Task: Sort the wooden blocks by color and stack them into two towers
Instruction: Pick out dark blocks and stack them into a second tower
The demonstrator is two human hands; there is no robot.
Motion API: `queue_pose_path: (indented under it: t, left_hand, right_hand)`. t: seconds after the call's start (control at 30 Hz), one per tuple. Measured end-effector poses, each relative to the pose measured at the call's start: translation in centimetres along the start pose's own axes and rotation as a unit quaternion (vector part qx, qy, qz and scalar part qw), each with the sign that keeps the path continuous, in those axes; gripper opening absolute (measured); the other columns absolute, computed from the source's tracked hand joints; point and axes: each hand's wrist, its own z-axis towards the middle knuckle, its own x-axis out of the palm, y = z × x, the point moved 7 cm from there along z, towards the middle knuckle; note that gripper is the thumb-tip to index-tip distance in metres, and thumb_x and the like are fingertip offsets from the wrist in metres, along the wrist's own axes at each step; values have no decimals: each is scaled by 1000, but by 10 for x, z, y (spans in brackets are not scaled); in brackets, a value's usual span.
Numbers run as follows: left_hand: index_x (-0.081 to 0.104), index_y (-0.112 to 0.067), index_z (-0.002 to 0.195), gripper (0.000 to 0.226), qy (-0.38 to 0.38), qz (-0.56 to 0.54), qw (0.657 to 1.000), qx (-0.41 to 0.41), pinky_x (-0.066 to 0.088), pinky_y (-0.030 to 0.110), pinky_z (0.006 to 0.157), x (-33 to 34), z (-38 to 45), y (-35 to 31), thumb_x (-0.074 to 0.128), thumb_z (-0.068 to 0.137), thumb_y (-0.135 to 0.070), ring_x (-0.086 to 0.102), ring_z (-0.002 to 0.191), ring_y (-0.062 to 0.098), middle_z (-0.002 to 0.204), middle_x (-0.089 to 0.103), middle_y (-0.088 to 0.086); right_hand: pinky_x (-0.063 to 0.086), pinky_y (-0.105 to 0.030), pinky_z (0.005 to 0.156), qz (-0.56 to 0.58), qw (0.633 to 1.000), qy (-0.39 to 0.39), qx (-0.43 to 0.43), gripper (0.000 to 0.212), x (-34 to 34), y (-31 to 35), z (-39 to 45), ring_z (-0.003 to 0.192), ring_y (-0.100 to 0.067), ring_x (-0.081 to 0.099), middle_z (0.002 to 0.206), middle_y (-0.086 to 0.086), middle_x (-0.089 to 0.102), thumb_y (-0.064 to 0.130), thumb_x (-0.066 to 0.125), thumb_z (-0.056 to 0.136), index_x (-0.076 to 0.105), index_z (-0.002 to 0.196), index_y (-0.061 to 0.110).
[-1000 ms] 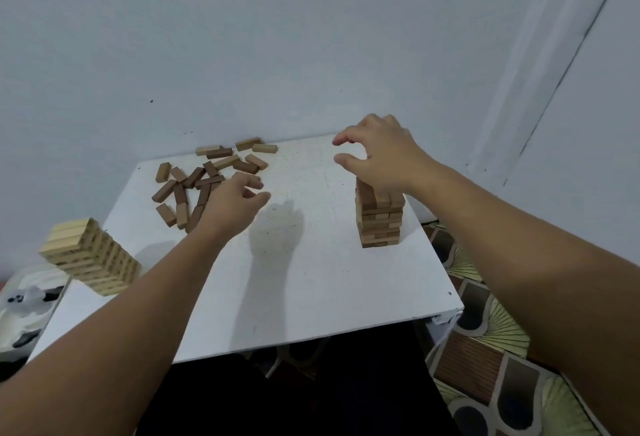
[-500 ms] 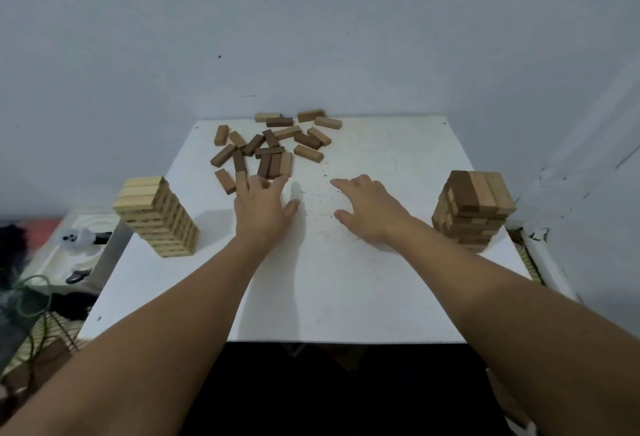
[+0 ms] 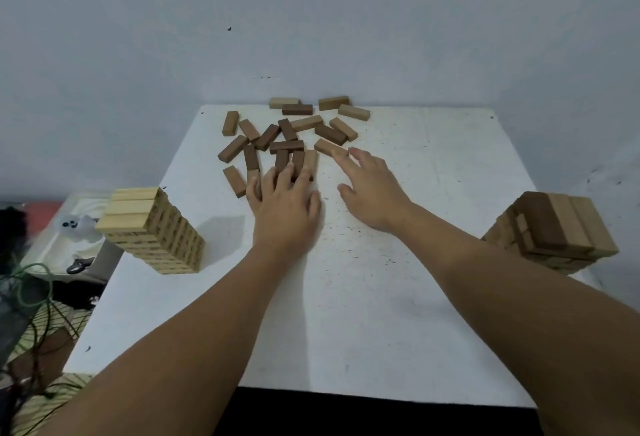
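Head view, looking down on white counter (image 3: 346,314) set against pale wall (image 3: 311,20).

Loose blocks (image 3: 287,134): scattered heap at far middle of counter, light and dark pieces mixed, lying flat at many angles, some touching or overlapping.

Light tower (image 3: 156,231): near left edge of counter, pale blocks only, stacked in crossed layers, upright, three blocks across the top.

Dark tower (image 3: 550,231): at right edge of counter, lower than light tower, crossed layers; top layer shows one dark block beside lighter brown ones.

Left hand (image 3: 285,207): palm down on counter at near side of heap, fingers straight and spread, tips lying over three upright-lined blocks (image 3: 296,160), two dark, one light. Grip open, nothing clasped; pressing or merely touching, cannot tell.

Right hand (image 3: 372,190): palm down, just right of left hand, fingers loosely extended toward heap. Index fingertip at or on near end of one tan block (image 3: 327,146); actual contact cannot tell. Grip open, nothing held.

Both forearms: bare, entering from bottom corners, well apart from either tower.

Off counter, left side: white tray (image 3: 45,238) holding small white ghost figure (image 3: 74,226) and dark clip-like item, too small to identify; green cord (image 3: 31,283) coiled below.
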Motion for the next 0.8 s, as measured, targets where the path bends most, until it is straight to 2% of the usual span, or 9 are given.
queue_pose_path:
  t: [0.1,0.17,0.23,0.3,0.4,0.5,0.63,0.7,0.8]
  left_hand:
    - [62,-28,135,37,-33,-33,999,21,13,55,121,-5,1,-1,48,101,-31,39,136,25,142,57,-1]
    - [67,-29,128,32,-42,-37,998,32,17,53,119,-7,1,-2,49,101,-30,43,130,24,132,59,-4]
    - [68,-31,119,26,-55,-39,997,37,21,49,117,-10,1,-3,51,100,-31,45,122,22,120,59,-8]
    - [66,-33,111,18,-68,-59,996,28,23,44,113,-12,1,-2,55,97,-34,45,115,19,110,56,-9]
    - [63,-38,117,25,-58,-71,996,8,22,42,113,-10,1,0,58,93,-44,42,115,15,109,53,-10]
    - [69,-38,120,28,-59,-67,996,18,19,42,114,-9,1,1,60,95,-47,45,118,18,114,57,-8]
    - [75,-37,119,27,-77,-73,994,22,18,42,114,-8,3,5,65,95,-47,49,117,18,113,62,-10]
    - [76,-38,118,25,-84,-72,994,24,18,42,112,-8,4,6,66,96,-44,50,116,18,113,62,-11]
    - [77,-39,116,22,-87,-71,993,28,18,44,111,-7,5,7,66,97,-41,49,116,19,113,63,-12]
  right_hand:
    - [19,-48,124,-12,1000,1,6,60,10,-1,14,153,-32,17,170,-6,16,29,42,107,20,162,34]
    - [20,-46,122,-6,1000,-19,15,53,15,-3,16,148,-30,24,167,-3,25,28,41,106,34,158,34]
    - [31,-45,115,25,996,-80,13,47,13,-1,10,133,-30,39,152,0,43,24,47,103,48,149,36]
    - [41,-44,103,38,991,-131,5,43,10,0,2,116,-27,45,132,1,52,22,52,99,54,140,35]
    - [43,-42,98,24,990,-136,-5,47,13,0,-1,110,-25,46,122,2,56,25,54,98,52,145,33]
    - [43,-42,101,52,988,-146,-7,43,13,-3,-2,114,-25,46,125,1,57,21,56,97,62,139,28]
    - [33,-50,116,60,985,-156,-33,35,14,-1,-3,128,-23,50,136,2,62,21,60,93,70,127,23]
    - [22,-55,122,62,988,-138,-36,34,16,-1,-3,132,-21,50,141,5,62,21,59,96,69,128,23]
    - [13,-54,125,72,989,-131,-12,36,15,-3,-7,132,-20,49,144,10,61,19,59,99,67,133,28]
